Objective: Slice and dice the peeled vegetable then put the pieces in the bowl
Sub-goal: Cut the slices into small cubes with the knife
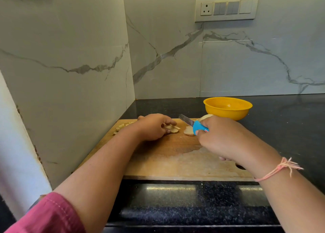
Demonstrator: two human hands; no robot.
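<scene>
A wooden cutting board (172, 160) lies on the dark counter. My left hand (153, 127) rests on the board with its fingers curled over a small stack of pale vegetable slices (173, 128). One more slice (188, 132) lies just right of them. My right hand (221, 137) grips a knife by its blue handle (199, 128), and the blade (186, 120) points up and to the left above the board. The uncut piece of peeled vegetable (206, 117) shows behind my right hand. Diced pieces (121, 126) sit at the board's far left corner. A yellow bowl (227, 107) stands beyond the board.
Marble walls meet in a corner close behind and left of the board. A switch panel (226, 7) is high on the back wall. The black counter (288, 120) stretches to the right of the bowl.
</scene>
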